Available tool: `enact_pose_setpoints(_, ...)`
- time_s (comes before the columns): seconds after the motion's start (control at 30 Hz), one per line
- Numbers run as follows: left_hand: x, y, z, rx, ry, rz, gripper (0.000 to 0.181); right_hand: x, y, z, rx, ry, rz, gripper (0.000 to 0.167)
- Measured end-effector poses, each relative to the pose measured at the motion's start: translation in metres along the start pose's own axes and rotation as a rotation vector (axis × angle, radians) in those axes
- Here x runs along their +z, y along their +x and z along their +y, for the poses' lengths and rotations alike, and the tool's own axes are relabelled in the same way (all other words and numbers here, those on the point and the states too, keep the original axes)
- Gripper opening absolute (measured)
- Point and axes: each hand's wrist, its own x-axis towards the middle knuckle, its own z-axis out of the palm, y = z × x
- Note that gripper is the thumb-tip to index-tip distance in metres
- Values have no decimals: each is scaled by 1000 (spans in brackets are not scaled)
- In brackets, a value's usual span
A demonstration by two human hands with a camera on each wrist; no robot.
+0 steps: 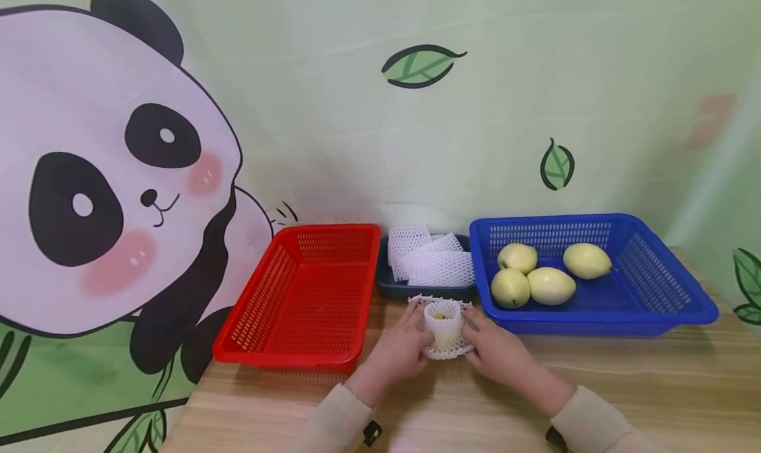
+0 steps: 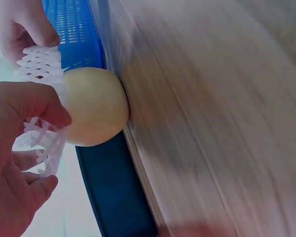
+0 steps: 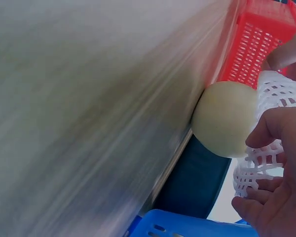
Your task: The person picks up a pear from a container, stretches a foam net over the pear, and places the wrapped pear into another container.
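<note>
A pale yellow pear stands on the table, its lower part bare in both wrist views. Around its upper part is a white foam net sleeve, with the pear's top showing through the sleeve's opening in the head view. On the left side, my left hand pinches the sleeve's edge between thumb and fingers. My right hand grips the opposite edge in the same way, thumb on the near side. Part of the net spreads out behind the pear, between the fingertips of both hands.
A red basket stands at the left. Behind my hands is a dark blue tray holding several folded foam nets. To the right, a blue basket holds several pears. A printed panda cloth hangs behind.
</note>
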Motion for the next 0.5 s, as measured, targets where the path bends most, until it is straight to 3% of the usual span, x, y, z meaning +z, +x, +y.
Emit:
enact_pose_setpoints(0.23, 3, -2, -2, 54, 42, 52, 10, 0, -3, 1, 0, 15, -19, 20)
enact_pose_setpoints(0.33, 3, -1, -3, 54, 49, 38, 9, 1, -2, 1, -4, 12, -35, 19)
enact_pose_setpoints(0.5, 6, 1, -4, 15, -19, -29, 10, 4, -1, 4, -10, 9, -64, 19)
